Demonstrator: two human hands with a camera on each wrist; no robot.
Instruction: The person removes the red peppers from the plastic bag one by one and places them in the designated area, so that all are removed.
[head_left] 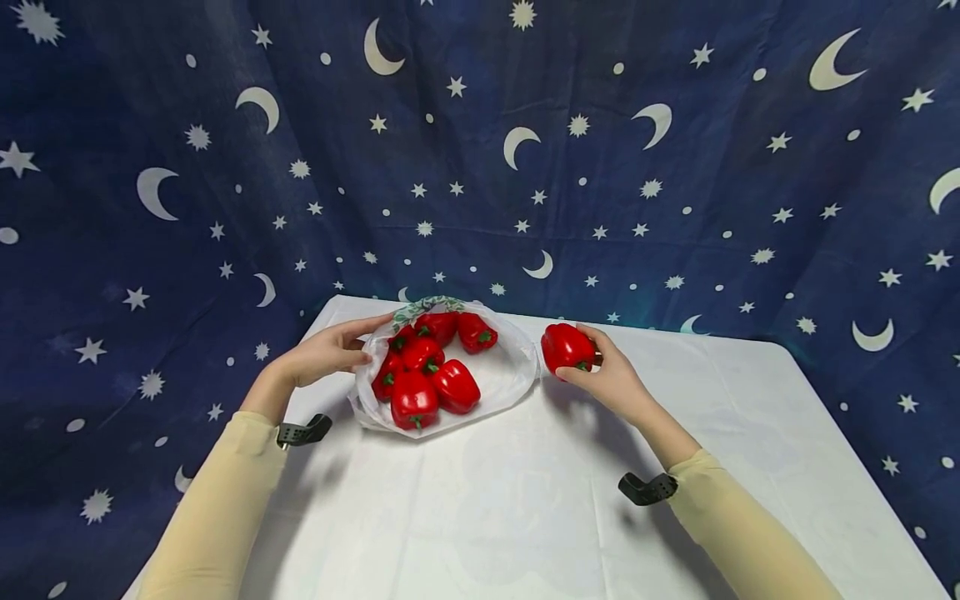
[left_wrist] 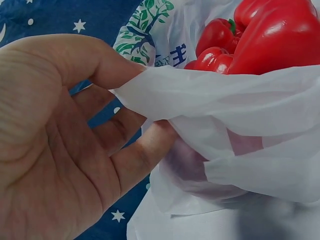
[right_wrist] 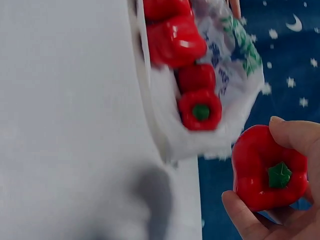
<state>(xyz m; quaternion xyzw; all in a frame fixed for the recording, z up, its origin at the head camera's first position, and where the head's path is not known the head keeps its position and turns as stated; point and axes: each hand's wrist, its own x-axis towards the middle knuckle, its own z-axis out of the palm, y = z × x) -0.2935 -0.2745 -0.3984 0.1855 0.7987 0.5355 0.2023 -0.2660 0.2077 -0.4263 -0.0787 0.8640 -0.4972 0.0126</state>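
A white plastic bag (head_left: 498, 379) with a green tree print lies open on the table, several red bell peppers (head_left: 415, 400) inside it. At its left side my left hand (head_left: 330, 354) pinches the rim; the left wrist view shows the thin film (left_wrist: 165, 95) between thumb and fingers. My right hand (head_left: 611, 379) grips one red bell pepper (head_left: 566, 346) just right of the bag's mouth. In the right wrist view this bell pepper (right_wrist: 250, 165) has its green stem facing the camera, with fingers and thumb around its sides.
Under the bag is a table with a white cloth (head_left: 480, 517). A dark blue curtain (head_left: 480, 167) with moons and stars hangs right behind the table's back edge and along the sides. A black strap mount (head_left: 648, 489) sticks out from the right wrist, another (head_left: 303, 431) from the left.
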